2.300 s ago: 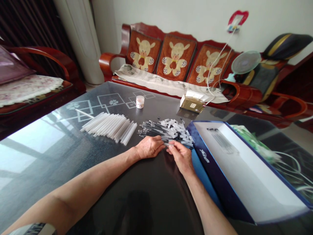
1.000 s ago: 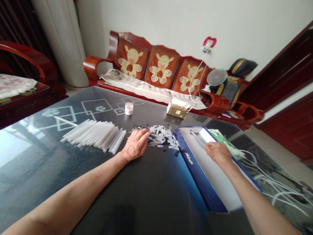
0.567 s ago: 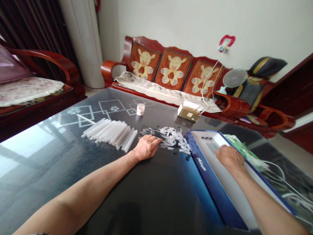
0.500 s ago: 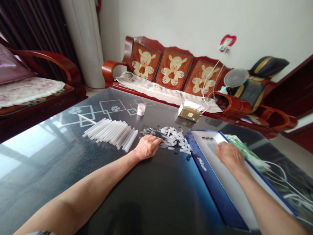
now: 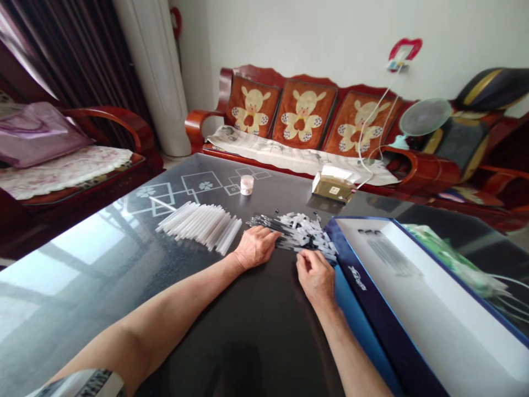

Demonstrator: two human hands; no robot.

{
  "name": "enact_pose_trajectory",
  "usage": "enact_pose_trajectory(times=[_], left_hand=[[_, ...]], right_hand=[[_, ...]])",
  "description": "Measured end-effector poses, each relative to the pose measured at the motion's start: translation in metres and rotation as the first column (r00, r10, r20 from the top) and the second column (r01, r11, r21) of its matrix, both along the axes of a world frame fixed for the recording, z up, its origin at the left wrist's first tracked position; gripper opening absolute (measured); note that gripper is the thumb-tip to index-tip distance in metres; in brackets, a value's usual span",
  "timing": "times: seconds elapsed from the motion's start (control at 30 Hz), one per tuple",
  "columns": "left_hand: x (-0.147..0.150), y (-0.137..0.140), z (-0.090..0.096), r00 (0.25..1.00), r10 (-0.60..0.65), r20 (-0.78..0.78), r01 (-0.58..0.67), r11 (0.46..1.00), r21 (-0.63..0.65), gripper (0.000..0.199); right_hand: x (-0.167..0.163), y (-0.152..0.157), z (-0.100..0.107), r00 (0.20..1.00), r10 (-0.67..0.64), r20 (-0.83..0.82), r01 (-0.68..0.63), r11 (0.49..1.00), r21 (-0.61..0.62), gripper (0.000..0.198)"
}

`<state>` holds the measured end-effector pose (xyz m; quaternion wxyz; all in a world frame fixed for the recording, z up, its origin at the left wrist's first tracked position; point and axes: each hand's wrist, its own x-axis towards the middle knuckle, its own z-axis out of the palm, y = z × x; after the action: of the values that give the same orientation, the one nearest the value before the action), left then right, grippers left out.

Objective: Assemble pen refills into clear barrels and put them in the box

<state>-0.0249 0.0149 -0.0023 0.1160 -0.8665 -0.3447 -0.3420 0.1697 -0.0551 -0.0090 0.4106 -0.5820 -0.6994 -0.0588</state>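
Observation:
My left hand [image 5: 258,246] rests at the near edge of some thin dark pen refills [image 5: 268,221], fingers curled; what they hold, if anything, is hidden. My right hand [image 5: 316,275] is closed in a loose pinch just in front of a heap of small white and black pieces [image 5: 308,229]; nothing shows clearly between its fingers. Left of my left hand lies a row of translucent white tubes [image 5: 200,223]. The blue-sided box [image 5: 359,281] with a white inside stands right of my right hand. Several clear, black-tipped pens [image 5: 388,253] lie in its far end.
On the dark glossy table are a small round tub [image 5: 247,185], a tissue box [image 5: 334,186] and, beyond the blue box, a green and white plastic bag [image 5: 454,256] with white cables. A wooden sofa [image 5: 202,124] with cushions stands behind the table.
My right hand has come out of the box and moved left to the heap of small pieces. The left hand keeps its place by the refills. The view has shifted slightly.

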Motion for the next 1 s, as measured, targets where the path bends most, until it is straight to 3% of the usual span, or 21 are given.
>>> enact_pose_trajectory(times=[0.13, 0.27, 0.33, 0.4, 0.53, 0.63, 1.0], left_hand=[[0.001, -0.002, -0.001, 0.999, 0.030, -0.025, -0.031, 0.999, -0.035, 0.029], [-0.005, -0.002, 0.009, 0.972, 0.211, -0.103, -0.222, 0.968, -0.117, 0.030], [-0.014, 0.002, 0.023, 0.925, 0.341, -0.170, -0.370, 0.911, -0.185, 0.030], [-0.026, 0.007, 0.040, 0.855, 0.448, -0.262, -0.510, 0.817, -0.269, 0.029], [-0.049, 0.013, 0.070, 0.728, 0.502, -0.467, -0.674, 0.649, -0.353, 0.028], [-0.058, 0.011, 0.076, 0.687, 0.476, -0.550, -0.714, 0.581, -0.390, 0.028], [-0.060, 0.009, 0.061, 0.719, 0.449, -0.530, -0.688, 0.565, -0.455, 0.049]], right_hand=[[0.008, 0.005, 0.000, 0.999, -0.006, -0.042, 0.005, 1.000, -0.020, 0.018], [0.008, 0.007, 0.000, 0.995, 0.002, -0.100, -0.006, 0.999, -0.039, 0.018], [0.008, 0.006, -0.001, 0.992, 0.007, -0.123, -0.012, 0.999, -0.039, 0.017], [0.008, 0.006, -0.002, 0.991, 0.011, -0.136, -0.017, 0.999, -0.045, 0.017], [0.008, 0.005, -0.001, 0.991, 0.011, -0.137, -0.021, 0.998, -0.066, 0.017], [0.007, 0.005, 0.000, 0.990, 0.014, -0.137, -0.025, 0.997, -0.075, 0.017], [0.006, 0.005, 0.001, 0.991, 0.001, -0.136, -0.014, 0.995, -0.096, 0.018]])
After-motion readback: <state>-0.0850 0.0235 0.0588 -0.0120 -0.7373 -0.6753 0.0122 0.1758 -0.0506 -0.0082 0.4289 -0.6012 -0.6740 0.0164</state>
